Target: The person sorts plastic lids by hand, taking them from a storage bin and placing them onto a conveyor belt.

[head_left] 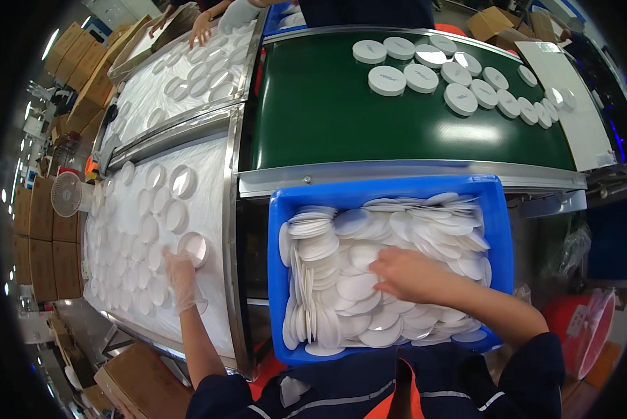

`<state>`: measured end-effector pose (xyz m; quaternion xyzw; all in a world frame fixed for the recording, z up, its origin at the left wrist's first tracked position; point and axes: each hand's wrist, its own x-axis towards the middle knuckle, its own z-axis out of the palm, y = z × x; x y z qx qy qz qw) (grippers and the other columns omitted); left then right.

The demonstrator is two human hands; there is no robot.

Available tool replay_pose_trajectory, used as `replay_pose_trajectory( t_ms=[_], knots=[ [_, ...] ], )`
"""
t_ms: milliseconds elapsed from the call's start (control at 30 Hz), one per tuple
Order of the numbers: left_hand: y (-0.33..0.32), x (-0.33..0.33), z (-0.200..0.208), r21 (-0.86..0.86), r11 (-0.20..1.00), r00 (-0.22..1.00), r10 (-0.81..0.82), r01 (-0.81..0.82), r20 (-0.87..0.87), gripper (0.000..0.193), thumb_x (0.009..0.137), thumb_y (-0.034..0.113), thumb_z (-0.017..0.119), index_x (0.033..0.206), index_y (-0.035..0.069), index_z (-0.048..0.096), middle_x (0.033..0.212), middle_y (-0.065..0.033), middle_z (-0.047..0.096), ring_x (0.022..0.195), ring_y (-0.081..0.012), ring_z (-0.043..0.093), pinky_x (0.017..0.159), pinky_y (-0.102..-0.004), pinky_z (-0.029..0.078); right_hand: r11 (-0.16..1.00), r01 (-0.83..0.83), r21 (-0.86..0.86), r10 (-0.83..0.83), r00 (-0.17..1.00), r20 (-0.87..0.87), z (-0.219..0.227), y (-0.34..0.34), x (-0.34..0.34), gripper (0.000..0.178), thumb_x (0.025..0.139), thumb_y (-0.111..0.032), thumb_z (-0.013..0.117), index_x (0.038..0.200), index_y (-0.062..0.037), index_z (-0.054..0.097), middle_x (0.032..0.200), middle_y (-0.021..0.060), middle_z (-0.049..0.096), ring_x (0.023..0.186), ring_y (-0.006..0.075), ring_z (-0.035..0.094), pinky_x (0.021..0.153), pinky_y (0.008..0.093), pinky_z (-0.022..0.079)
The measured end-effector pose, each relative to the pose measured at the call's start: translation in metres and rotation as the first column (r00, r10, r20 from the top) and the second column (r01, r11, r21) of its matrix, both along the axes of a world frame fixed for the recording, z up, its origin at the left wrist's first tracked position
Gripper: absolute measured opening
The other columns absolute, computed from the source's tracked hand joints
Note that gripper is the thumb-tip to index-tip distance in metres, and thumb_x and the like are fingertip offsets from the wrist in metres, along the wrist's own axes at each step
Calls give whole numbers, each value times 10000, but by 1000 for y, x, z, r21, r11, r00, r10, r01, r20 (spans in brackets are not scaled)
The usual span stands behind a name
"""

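Note:
My left hand [181, 281], in a thin clear glove, is over the film-covered table on the left. Its fingers are closed at the edge of a shallow white round cap [193, 248]; the thumb is mostly hidden. My right hand [410, 274] is bare and reaches into a blue bin [390, 186] in front of me. Its fingers are bent together at a thin white disc [364, 255]. Many similar discs lie around it in loose layers, and some stand on edge in rows along the bin's left side.
Many white round caps [149, 228] cover the left table, framed by a metal rail [234, 230]. Beyond the bin runs a green conveyor belt [313, 105] carrying printed white round caps [460, 99]. Another person's hand [200, 29] works at the far left table. A red bin [582, 328] stands right.

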<state>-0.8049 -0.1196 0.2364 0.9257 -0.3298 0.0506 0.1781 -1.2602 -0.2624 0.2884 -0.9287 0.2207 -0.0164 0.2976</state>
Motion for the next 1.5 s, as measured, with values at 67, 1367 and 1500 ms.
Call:
replay_pose_trajectory(
  t_ms=[67, 1367, 1500],
  knots=[
    [-54, -76, 37, 28, 997, 935, -78, 73, 346, 614, 803, 191, 556, 1310, -31, 290, 1195, -246, 457, 1128, -385, 429, 972, -434, 327, 995, -81, -62, 81, 997, -11, -22, 3, 4, 222, 735, -233, 651, 823, -40, 586, 880, 115, 551, 849, 275, 545, 706, 361, 451],
    [-52, -244, 72, -542, 800, -286, -599, -259, -748, 725, 815, 499, 469, 1256, -67, 364, 1208, -293, 451, 974, -376, 563, 789, -380, 499, 970, 103, -220, -143, 974, -176, -13, 51, -3, 139, 607, -75, 619, 703, 24, 638, 824, 159, 546, 776, 273, 536, 575, 327, 471],
    [-45, -247, 76, -522, 819, -344, -573, -238, -744, 790, 741, 480, 611, 1265, -55, 359, 1188, -191, 506, 1042, -321, 546, 900, -392, 447, 964, 25, -266, -89, 969, -232, -13, 54, 0, 155, 609, -74, 608, 703, 46, 634, 757, 175, 557, 735, 277, 547, 540, 338, 478]
  ],
)
